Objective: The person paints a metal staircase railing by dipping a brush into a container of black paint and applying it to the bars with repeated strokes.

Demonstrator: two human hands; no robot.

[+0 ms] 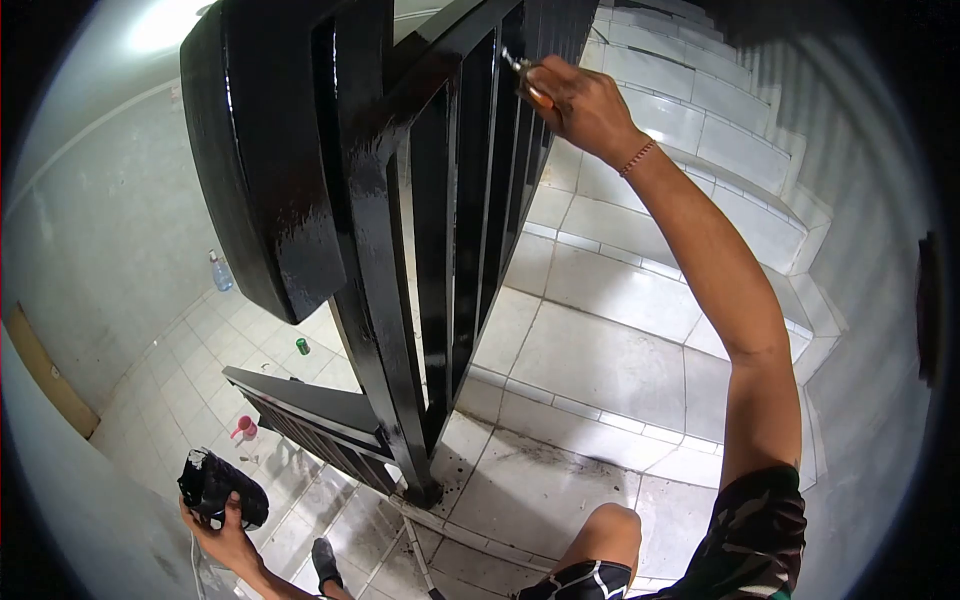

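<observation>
At the upper middle, my right hand (578, 102) is closed around a paintbrush (540, 96) with an orange-brown handle. The brush's tip overlaps the upper bars of a glossy black stair railing (372, 225), and its bristles are mostly hidden against the dark surface. Low on the left, my left hand (226, 540) grips a paint can (240, 492) coated in black, tilted with its mouth toward the upper left. Wet-looking shine covers the railing's thick handrail (270, 150) and bars.
White tiled stairs (600, 330) climb to the upper right, dark smudges marking one step. A lower railing section (310, 420) descends on the left. Down on the floor are a pink mug (244, 428), a green can (302, 346) and a clear blue bottle (220, 272).
</observation>
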